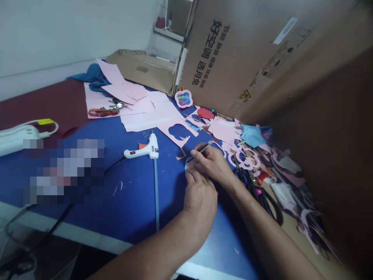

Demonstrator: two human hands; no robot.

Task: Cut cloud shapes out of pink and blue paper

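My right hand [217, 163] is closed in a pinch round a thin, greyish pen-shaped tool [207, 145]; whether it is a pen or a craft knife I cannot tell. The tool slants down to the left. Just below, my left hand [201, 190] has its fingers bent over a small pink piece with a light-blue edge [187, 166], pressing it on the blue tabletop [128, 202]. Most of that piece is hidden under the fingers. To the left, a white hot glue gun [142, 149] with an orange trigger lies with a long glue stick [156, 194] coming out of its back.
Cut pink sheets [151, 111] and keys [118, 105] lie at the back. On the right are pink flower-shaped outlines [247, 158], black-handled scissors [271, 204] and scraps. A big cardboard box [239, 54] walls off the right side. A white power strip [20, 136] sits far left.
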